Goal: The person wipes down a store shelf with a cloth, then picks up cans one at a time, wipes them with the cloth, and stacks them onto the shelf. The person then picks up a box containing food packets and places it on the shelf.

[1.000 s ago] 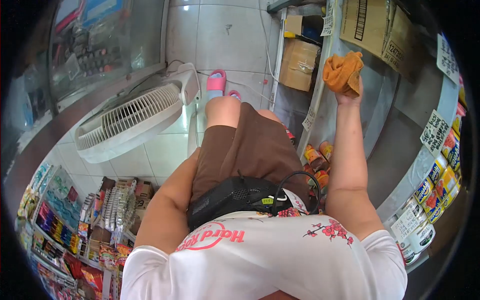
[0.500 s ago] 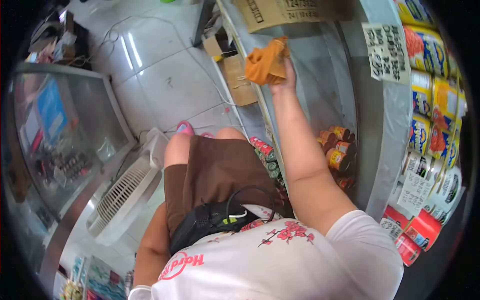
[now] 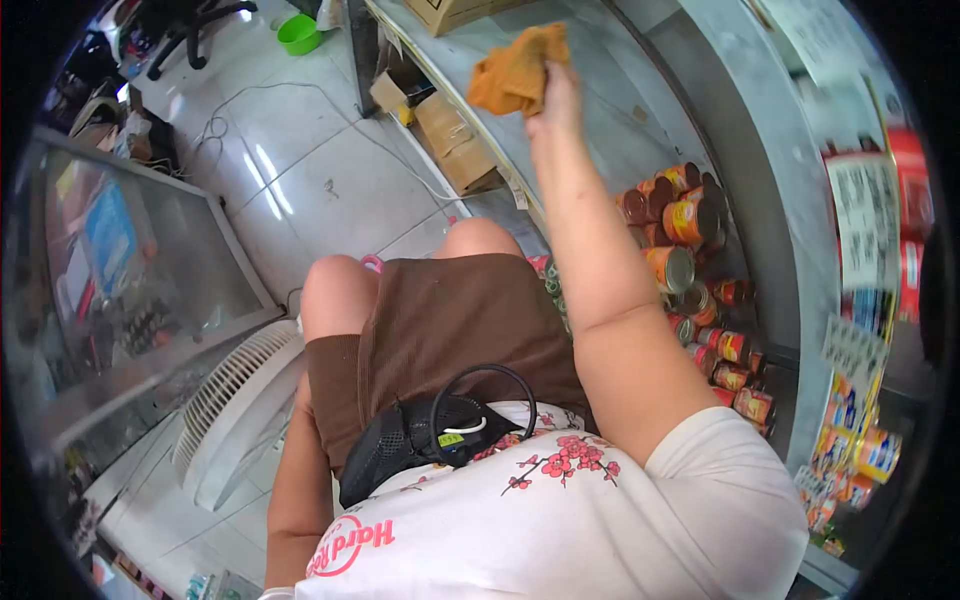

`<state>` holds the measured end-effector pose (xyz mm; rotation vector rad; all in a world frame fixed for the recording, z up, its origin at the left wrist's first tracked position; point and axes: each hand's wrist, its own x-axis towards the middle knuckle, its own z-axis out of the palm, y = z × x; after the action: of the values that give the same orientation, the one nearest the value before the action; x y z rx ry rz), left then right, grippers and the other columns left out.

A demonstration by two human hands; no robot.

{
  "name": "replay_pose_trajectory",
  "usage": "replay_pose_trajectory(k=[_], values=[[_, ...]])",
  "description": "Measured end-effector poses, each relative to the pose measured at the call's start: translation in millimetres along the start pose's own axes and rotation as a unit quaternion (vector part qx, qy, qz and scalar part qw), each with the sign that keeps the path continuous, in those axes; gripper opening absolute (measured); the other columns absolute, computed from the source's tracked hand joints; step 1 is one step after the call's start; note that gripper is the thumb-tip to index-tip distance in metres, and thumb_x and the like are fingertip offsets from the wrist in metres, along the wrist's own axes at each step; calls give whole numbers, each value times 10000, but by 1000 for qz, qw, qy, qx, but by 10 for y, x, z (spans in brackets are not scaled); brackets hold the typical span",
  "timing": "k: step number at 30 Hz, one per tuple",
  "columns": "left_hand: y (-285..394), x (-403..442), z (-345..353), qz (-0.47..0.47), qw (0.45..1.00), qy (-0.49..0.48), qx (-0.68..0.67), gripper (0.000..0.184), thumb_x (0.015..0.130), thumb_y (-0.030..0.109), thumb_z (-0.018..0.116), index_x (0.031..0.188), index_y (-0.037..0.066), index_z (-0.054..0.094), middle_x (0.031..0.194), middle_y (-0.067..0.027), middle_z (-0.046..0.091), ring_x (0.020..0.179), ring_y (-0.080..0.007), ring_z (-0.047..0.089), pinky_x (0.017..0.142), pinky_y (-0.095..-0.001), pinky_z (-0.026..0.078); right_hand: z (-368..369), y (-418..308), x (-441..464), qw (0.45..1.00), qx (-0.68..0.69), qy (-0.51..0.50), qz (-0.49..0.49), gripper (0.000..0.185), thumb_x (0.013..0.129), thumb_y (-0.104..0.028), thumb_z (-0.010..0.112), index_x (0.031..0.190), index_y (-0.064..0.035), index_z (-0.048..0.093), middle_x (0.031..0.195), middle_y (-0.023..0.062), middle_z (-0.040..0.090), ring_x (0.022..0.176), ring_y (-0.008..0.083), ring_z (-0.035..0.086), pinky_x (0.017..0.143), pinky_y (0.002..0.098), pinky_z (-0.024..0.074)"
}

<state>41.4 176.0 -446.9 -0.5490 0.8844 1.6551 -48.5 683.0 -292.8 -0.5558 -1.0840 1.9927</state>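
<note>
Cloth (image 3: 518, 72) of a bright orange-brown is held bunched in the right hand (image 3: 556, 95), whose fingers are closed around one side of it and partly hidden by its folds. It is held out at the end of the stretched right arm, seen over the front part of a grey shelf (image 3: 615, 110); whether the surface is touched by it cannot be told. The left hand is hidden beyond the left forearm (image 3: 305, 480), which is lowered between the brown garment (image 3: 460, 320) and a white fan (image 3: 240, 415), so its opening and anything held by it cannot be told.

Beside the right forearm, tins (image 3: 692, 222) are gathered on the shelf, some stacked and others laid on their sides. At its far end a cardboard box (image 3: 460, 12) is partly seen, and another opened carton (image 3: 455, 145) is kept below the shelf's front edge. Handwritten labels (image 3: 865, 220) are fixed along the upper shelf at the right. A black pouch (image 3: 385, 455) is worn at the waist. On the tiled floor (image 3: 300, 150) a cable (image 3: 330, 95) is strewn, and a green basin (image 3: 299, 35) is set farther off
</note>
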Motion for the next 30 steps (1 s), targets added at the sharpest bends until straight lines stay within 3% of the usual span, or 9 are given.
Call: replay_pose_trajectory(k=[3,6,13,16,21,24,27,28,30], values=[[-179,148,-454,69,996,46,17,624,935,490,401,1318,-1,426,1232,-169,548,1075,-324,567,892,-432,480,-118,-435,72,992,34,80,-92,274,877,-27,476,1148,-17,512,1070,122,606,945,250,630,814,365,541],[-25,-477,313,58,996,40,-53,679,946,539,323,1352,-3,374,1289,-168,504,1140,-309,527,927,-410,457,-267,-809,52,977,-9,126,-172,306,856,-22,477,1160,-7,503,1104,129,586,974,247,611,804,357,538],[203,-818,998,382,914,54,128,683,964,534,265,1420,25,244,1508,-134,185,1410,-243,117,1123,-389,136,-470,-1216,-443,927,-223,156,-260,366,822,-59,496,1183,2,507,1147,170,555,1033,285,563,872,382,469],[527,-768,1438,469,864,20,182,719,949,566,269,1422,24,249,1509,-145,180,1415,-254,95,1118,-427,99,-865,-910,-339,877,-359,139,-288,393,812,-78,517,1196,4,503,1170,213,544,1062,344,536,931,406,411],[1028,-247,2053,472,843,-53,251,641,969,501,299,1402,28,289,1494,-134,228,1405,-256,142,1097,-448,176,-1100,-675,-223,819,-508,94,-250,402,806,-141,560,1186,-14,534,1152,218,564,1065,379,526,931,415,403],[1177,252,2164,432,851,-61,291,618,966,490,324,1401,51,302,1481,-115,268,1391,-257,194,1071,-447,242,-1104,-766,-188,822,-561,-4,-97,387,792,-179,594,1157,-53,584,1113,200,591,1025,354,559,908,391,430],[1155,881,1923,366,878,-1,309,629,950,525,339,1382,67,335,1421,-121,370,1343,-259,290,1034,-453,286,-1272,-757,-154,559,-733,-388,3,364,772,-213,624,1115,-91,625,1087,192,608,979,329,588,883,371,452],[1133,1002,1880,344,889,21,302,611,956,516,332,1370,68,353,1391,-115,417,1317,-249,336,1009,-438,320,-1219,-677,-254,523,-738,-398,152,318,757,-203,624,1069,-152,656,1104,185,593,1030,316,569,903,364,441],[1122,1166,1797,318,905,24,280,595,960,506,318,1362,69,358,1357,-125,452,1290,-263,374,988,-442,348,-1085,-460,-414,429,-831,-341,94,266,749,-195,630,1013,-171,655,1104,173,561,1076,325,529,913,383,427]])
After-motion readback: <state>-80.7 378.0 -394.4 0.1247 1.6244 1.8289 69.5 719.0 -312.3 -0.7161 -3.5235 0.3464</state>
